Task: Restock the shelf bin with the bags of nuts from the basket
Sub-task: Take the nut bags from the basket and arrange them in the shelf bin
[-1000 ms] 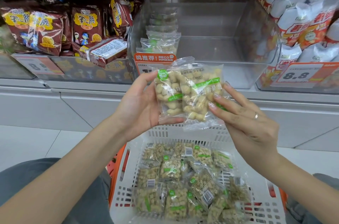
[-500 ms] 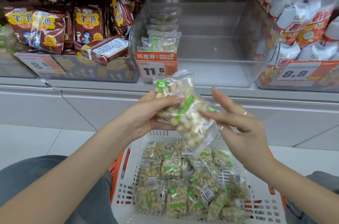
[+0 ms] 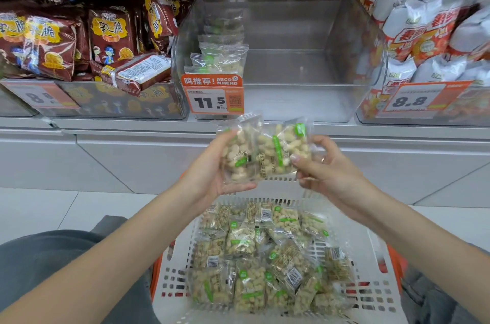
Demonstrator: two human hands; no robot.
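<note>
Although the two small clear plastic bags of pale nuts with green labels (image 3: 262, 152) are held up in plain view, their handling can only be judged: they appear light, soft-walled and crinkly, with loose contents that shift, and the film is probably slick. The crimped edge seals look like the firmest places to take hold; a grip across the body would also serve, provided the nuts are not crushed.

The left hand (image 3: 217, 172) cups the left bag from the side and beneath, thumb across its lower edge and fingers closed behind it. The right hand (image 3: 326, 170) pinches the right bag at its lower right part between thumb and fingertips. Both bags overlap at the middle and sit between the hands, raised above the white perforated plastic basket (image 3: 381, 294) and below the front lip of the clear rigid plastic shelf bin (image 3: 352, 40).

The bin holds only a short row of matching bags standing at its left side (image 3: 222, 58); the remainder of its floor is bare. Many more bags lie heaped in the basket (image 3: 265, 257). An orange price label reading 11.5 (image 3: 214, 95) is fixed to the bin's front. Restocking is judged to be at an early stage.
</note>
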